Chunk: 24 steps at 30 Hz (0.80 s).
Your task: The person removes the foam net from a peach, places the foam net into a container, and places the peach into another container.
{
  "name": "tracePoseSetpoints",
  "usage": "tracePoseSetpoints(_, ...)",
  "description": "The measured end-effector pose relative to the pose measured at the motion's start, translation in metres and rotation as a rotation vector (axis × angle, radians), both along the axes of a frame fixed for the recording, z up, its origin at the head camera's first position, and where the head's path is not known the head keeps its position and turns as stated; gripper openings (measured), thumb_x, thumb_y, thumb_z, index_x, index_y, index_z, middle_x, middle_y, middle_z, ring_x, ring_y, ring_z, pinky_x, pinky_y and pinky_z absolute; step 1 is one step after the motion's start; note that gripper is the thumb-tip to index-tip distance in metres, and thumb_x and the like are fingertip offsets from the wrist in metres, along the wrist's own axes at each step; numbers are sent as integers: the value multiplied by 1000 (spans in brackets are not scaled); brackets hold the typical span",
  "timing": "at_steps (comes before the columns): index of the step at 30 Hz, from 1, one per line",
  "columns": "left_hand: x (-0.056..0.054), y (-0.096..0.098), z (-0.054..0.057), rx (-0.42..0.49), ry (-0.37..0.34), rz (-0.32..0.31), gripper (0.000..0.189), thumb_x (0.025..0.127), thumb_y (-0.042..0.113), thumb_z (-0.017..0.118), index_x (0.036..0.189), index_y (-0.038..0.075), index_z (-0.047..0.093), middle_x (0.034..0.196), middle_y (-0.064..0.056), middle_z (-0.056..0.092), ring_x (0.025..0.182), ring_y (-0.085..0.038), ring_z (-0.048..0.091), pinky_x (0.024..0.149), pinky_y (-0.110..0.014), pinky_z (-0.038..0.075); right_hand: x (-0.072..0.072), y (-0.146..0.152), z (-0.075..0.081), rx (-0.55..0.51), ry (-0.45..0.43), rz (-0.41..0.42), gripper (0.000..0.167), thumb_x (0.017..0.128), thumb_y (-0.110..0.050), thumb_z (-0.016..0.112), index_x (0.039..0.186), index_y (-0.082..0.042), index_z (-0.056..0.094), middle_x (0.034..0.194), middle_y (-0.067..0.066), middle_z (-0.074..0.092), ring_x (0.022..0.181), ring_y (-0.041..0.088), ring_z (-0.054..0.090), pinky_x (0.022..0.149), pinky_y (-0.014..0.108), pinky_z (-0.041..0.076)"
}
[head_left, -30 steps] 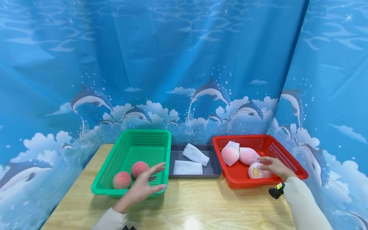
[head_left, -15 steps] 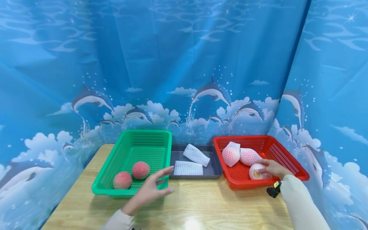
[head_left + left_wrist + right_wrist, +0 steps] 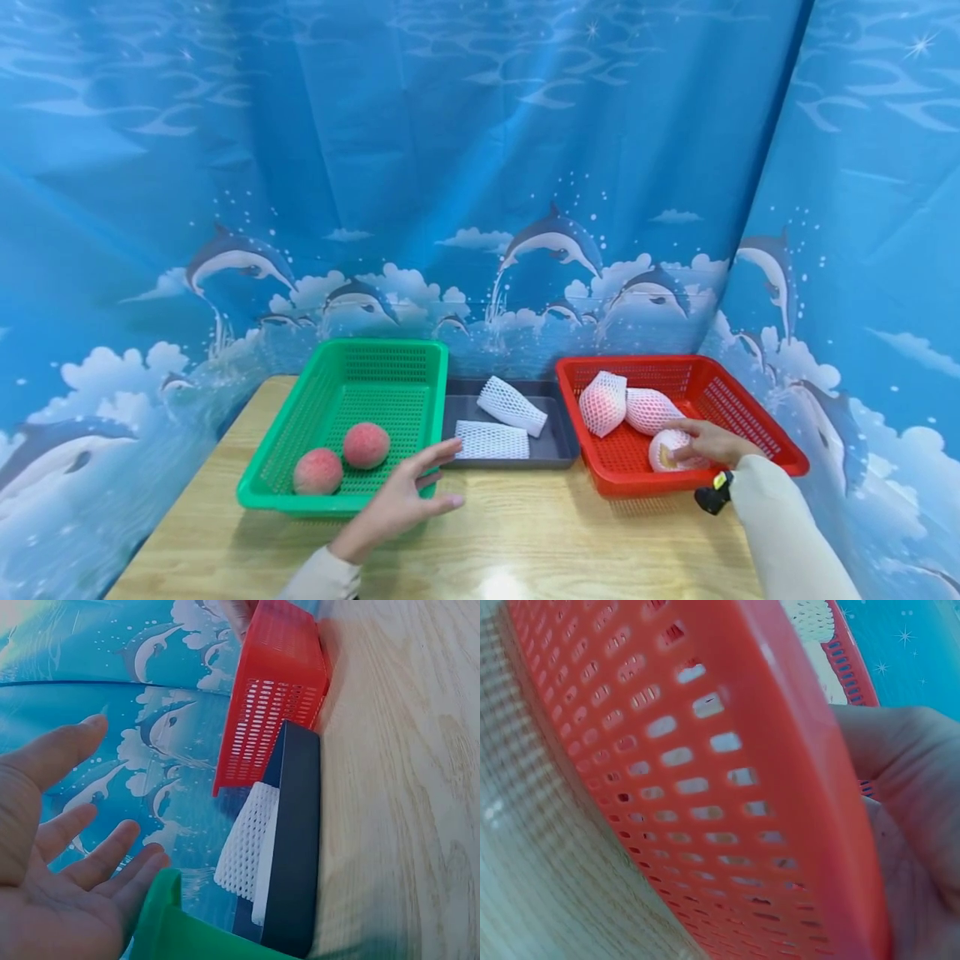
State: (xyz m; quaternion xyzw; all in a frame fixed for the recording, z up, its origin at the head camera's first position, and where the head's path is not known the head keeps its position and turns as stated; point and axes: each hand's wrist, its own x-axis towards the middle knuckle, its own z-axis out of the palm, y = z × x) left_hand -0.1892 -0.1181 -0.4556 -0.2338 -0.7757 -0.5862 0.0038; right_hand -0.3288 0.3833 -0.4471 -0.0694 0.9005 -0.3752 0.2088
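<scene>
In the head view, my right hand [image 3: 711, 443] reaches into the red basket [image 3: 637, 482], its thumb and fingers around a peach in a white foam net [image 3: 662, 447] with a yellowish patch on its side. In the right wrist view the basket wall hides most of that peach. Two more netted peaches [image 3: 603, 403] lie just beyond it. My left hand [image 3: 397, 506] hovers over the near right corner of the green basket [image 3: 288, 502], fingers spread, thumb apart, holding nothing. Two bare pink peaches [image 3: 366, 445] rest inside that basket.
Between the baskets sits a dark grey tray [image 3: 551, 446] with two white foam net sleeves [image 3: 491, 440], one lying flat and one slanted behind it. All stand on a wooden table [image 3: 555, 533]. A blue dolphin-print curtain [image 3: 450, 167] hangs close behind.
My left hand has moved right, from over the peaches to the green basket's corner. The right hand has settled lower and further left on the netted peach, which has shifted slightly.
</scene>
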Motion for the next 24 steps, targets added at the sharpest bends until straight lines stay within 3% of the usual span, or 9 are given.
tracePoseSetpoints(15, -3, -2, -3, 24, -43, -24, 72, 83, 15, 76, 144, 4, 39, 142, -19, 46, 129, -38, 43, 107, -48, 40, 0, -2, -2, 8, 49, 39, 67, 81, -19, 75, 137, 2, 45, 130, 29, 44, 107, 34, 46, 79, 34, 52)
tracePoseSetpoints(24, -5, -2, -5, 36, -53, -24, 70, 83, 10, 74, 144, 4, 40, 142, -20, 46, 128, -38, 44, 107, -43, 41, -1, -3, 0, -23, -79, 51, 71, 84, -20, 73, 142, 0, 38, 132, 29, 40, 108, 32, 50, 82, 42, 57)
